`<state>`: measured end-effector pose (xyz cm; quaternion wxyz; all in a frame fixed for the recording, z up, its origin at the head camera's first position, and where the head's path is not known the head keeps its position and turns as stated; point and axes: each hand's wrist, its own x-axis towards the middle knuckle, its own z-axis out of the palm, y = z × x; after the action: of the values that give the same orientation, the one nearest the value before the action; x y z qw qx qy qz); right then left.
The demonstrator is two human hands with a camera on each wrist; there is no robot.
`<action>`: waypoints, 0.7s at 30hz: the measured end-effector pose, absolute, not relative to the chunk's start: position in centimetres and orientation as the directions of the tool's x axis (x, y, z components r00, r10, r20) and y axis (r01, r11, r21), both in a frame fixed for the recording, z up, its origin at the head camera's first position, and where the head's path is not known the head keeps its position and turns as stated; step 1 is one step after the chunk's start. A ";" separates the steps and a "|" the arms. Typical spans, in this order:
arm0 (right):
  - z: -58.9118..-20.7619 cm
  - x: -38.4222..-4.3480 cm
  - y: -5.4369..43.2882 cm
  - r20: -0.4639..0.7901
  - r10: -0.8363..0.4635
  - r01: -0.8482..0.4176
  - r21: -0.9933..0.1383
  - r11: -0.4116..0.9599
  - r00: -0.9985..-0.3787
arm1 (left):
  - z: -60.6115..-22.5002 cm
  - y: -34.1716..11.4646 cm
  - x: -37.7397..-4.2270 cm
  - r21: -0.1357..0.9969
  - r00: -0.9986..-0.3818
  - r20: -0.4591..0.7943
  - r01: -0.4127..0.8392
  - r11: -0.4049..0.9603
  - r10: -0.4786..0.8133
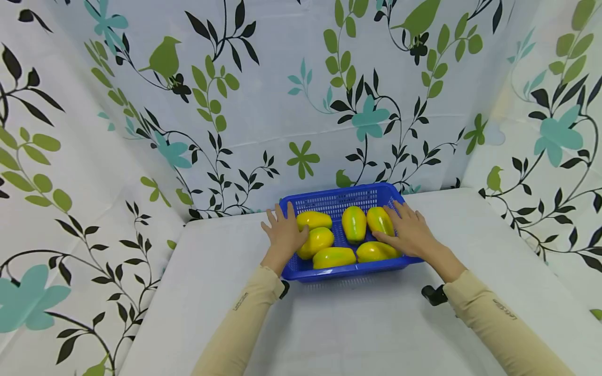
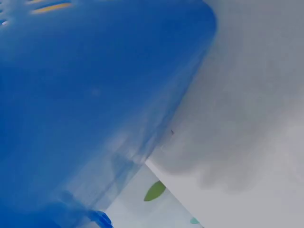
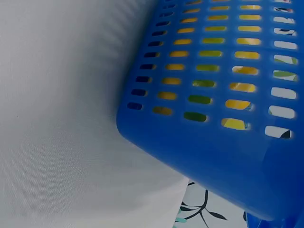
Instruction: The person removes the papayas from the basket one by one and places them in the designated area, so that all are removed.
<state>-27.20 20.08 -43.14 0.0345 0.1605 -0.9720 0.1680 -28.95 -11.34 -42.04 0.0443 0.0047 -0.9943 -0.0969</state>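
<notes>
A blue plastic basket point(image 1: 352, 271) is framed by a person's two bare hands near the far edge of a white tabletop point(image 1: 226, 261). Six glossy yellow-green fruits point(image 1: 354, 224) are held in the basket: three are clustered toward the left, two are set upright side by side toward the right, and one is laid lengthwise below that pair. The left hand point(image 1: 285, 233) is placed over the basket's left end, its grip left loose, with fingers straight and spread and the thumb angled inward near the fruits. The right hand point(image 1: 413, 232) is placed over the right end, its grip equally relaxed, with fingers extended and the thumb pointed inward. Yellow is glimpsed through the slotted basket wall in the right wrist view. The forearms are covered by beige sleeves point(image 1: 242, 313), and the scene is backed by a white cloth point(image 1: 263, 115) printed with leaves, birds and turquoise flowers
</notes>
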 end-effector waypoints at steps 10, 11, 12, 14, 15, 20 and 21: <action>-43.7 -27.3 21.0 0.124 -0.286 -0.311 -0.303 0.901 -0.950 | -43.3 -13.2 -28.7 0.429 -0.997 0.039 -0.049 0.902 -0.073; -43.9 -27.4 21.1 0.131 -0.285 -0.313 -0.304 0.900 -0.949 | -43.5 -13.3 -28.7 0.452 -0.997 0.034 -0.047 0.891 -0.070; -44.1 -27.4 21.2 0.138 -0.283 -0.313 -0.308 0.898 -0.949 | -43.8 -13.4 -28.6 0.470 -0.997 0.032 -0.044 0.882 -0.067; -44.3 -27.4 21.4 0.162 -0.279 -0.318 -0.318 0.893 -0.946 | -44.3 -13.5 -28.5 0.502 -0.998 0.033 -0.034 0.864 -0.059; -44.4 -27.4 21.5 0.174 -0.277 -0.321 -0.324 0.890 -0.945 | -44.4 -13.5 -28.5 0.515 -0.998 0.039 -0.026 0.857 -0.054; -44.5 -27.5 21.8 0.205 -0.266 -0.324 -0.351 0.878 -0.942 | -44.7 -13.4 -28.4 0.548 -0.997 0.055 -0.008 0.836 -0.046; -44.5 -27.6 21.9 0.198 -0.263 -0.319 -0.359 0.877 -0.944 | -44.7 -13.4 -28.4 0.549 -0.998 0.053 -0.009 0.835 -0.046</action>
<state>-27.56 21.88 -44.49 0.0715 0.1508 -0.9662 0.1967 -28.44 -13.41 -44.68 0.0322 0.0142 -0.9575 -0.2864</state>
